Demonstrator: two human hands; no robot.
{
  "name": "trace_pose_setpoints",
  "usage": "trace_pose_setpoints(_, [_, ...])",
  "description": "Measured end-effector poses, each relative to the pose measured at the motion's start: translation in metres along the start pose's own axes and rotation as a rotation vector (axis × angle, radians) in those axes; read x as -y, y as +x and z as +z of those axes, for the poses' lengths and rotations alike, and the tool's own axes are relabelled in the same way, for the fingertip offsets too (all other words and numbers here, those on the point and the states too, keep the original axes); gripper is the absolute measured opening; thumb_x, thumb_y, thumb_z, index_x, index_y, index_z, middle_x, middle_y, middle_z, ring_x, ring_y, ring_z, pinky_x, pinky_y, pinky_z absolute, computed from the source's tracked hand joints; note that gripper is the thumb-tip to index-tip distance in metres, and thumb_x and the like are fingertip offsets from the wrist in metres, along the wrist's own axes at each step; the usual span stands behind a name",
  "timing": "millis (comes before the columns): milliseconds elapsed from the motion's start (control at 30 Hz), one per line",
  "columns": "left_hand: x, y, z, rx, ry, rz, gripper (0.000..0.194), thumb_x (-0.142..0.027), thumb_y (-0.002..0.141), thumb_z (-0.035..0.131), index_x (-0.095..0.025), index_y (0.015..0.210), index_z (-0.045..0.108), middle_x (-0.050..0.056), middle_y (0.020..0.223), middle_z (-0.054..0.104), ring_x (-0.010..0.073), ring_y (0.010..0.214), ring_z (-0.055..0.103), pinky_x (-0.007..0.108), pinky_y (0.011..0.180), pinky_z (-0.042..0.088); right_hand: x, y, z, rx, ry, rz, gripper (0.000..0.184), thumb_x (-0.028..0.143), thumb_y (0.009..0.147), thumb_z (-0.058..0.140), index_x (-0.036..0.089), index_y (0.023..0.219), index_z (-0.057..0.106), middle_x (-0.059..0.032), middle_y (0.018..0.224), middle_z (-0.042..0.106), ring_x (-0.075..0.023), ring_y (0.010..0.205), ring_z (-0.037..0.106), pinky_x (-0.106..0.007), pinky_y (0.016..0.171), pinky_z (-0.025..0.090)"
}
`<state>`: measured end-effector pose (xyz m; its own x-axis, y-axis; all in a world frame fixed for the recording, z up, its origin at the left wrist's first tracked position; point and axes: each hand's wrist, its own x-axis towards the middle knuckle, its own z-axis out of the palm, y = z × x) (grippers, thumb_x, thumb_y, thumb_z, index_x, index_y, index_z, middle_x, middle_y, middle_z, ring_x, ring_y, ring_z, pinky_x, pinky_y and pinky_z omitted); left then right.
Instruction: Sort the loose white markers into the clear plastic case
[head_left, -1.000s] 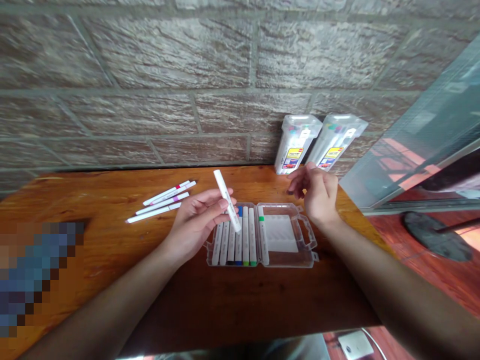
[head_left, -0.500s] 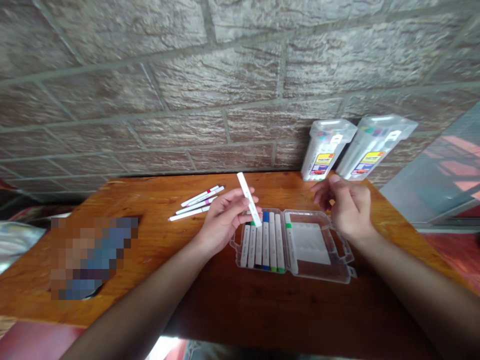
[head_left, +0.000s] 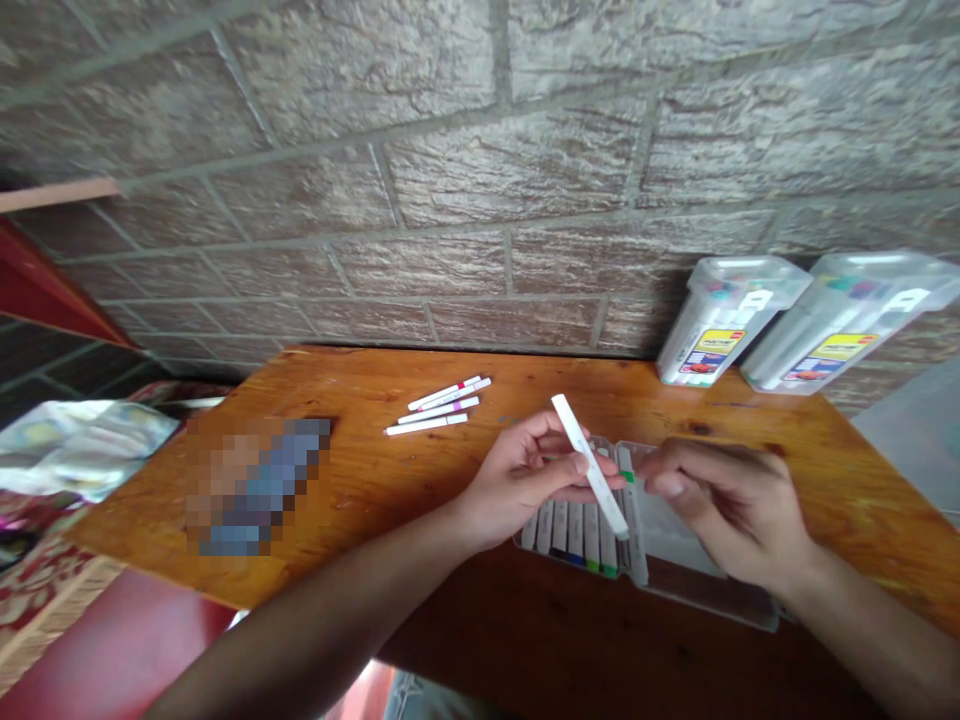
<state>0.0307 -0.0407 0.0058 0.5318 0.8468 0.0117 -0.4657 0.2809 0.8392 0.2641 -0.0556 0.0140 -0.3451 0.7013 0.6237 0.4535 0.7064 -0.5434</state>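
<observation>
My left hand is closed around a white marker, pinched between thumb and fingers and slanting above an open clear plastic case. Beneath this hand, several white markers lie side by side in the case's left half, some with green or blue ends. One marker with a green band lies along the inner edge of the right half. Over that half hovers my right hand, its fingers curled in beside the green-banded marker, with nothing visible in them. The hands hide part of the case.
Several loose white markers lie on the wooden table toward the back. Two clear marker boxes stand against the stone-patterned wall at back right. A pixelated object lies on the left side.
My view has swung left, so the table items appear farther right. My right hand has moved inward over the case, nearer my left hand. The left hand still holds its marker.
</observation>
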Motion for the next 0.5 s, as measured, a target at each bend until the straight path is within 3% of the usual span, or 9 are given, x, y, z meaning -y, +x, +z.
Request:
trace_pose_setpoints(67, [0.001, -0.001, 0.001, -0.025, -0.013, 0.010, 0.032, -0.024, 0.082, 0.090, -0.015, 0.100, 0.065, 0.009, 0.099, 0.084, 0.0232, 0.093, 0.083, 0.034, 0.085, 0.067, 0.010, 0.001, 0.002, 0.055, -0.034, -0.144, 0.014, 0.026, 0.097, 0.068, 0.024, 0.083, 0.067, 0.0019, 0.062, 0.064, -0.0127, 0.049, 0.057, -0.026, 0.050, 0.043])
trace_pose_setpoints(133, [0.002, -0.001, 0.001, -0.057, -0.036, 0.018, 0.034, -0.023, 0.081, 0.092, -0.016, 0.100, 0.065, 0.009, 0.102, 0.084, 0.0228, 0.095, 0.083, 0.034, 0.085, 0.067, 0.015, 0.003, 0.004, 0.086, -0.093, -0.194, 0.015, 0.025, 0.094, 0.072, 0.024, 0.082, 0.063, 0.0028, 0.061, 0.061, -0.0125, 0.050, 0.057, -0.026, 0.050, 0.043])
trace_pose_setpoints(333, [0.003, -0.002, 0.003, -0.090, -0.082, 0.023, 0.035, -0.026, 0.079, 0.093, -0.016, 0.100, 0.066, 0.010, 0.104, 0.085, 0.0256, 0.103, 0.081, 0.039, 0.091, 0.065, 0.012, 0.004, 0.009, 0.139, -0.141, -0.153, 0.019, 0.020, 0.098, 0.067, 0.023, 0.080, 0.062, 0.0041, 0.059, 0.056, -0.0102, 0.047, 0.051, -0.025, 0.048, 0.039])
trace_pose_setpoints(500, [0.002, 0.001, 0.005, -0.102, -0.116, 0.033, 0.043, -0.046, 0.082, 0.090, -0.013, 0.097, 0.067, 0.011, 0.095, 0.082, 0.0214, 0.086, 0.081, 0.037, 0.084, 0.068, 0.009, 0.000, 0.008, 0.111, -0.169, -0.080, 0.022, 0.020, 0.100, 0.064, 0.022, 0.078, 0.060, 0.0058, 0.057, 0.051, -0.0078, 0.043, 0.045, -0.022, 0.045, 0.035])
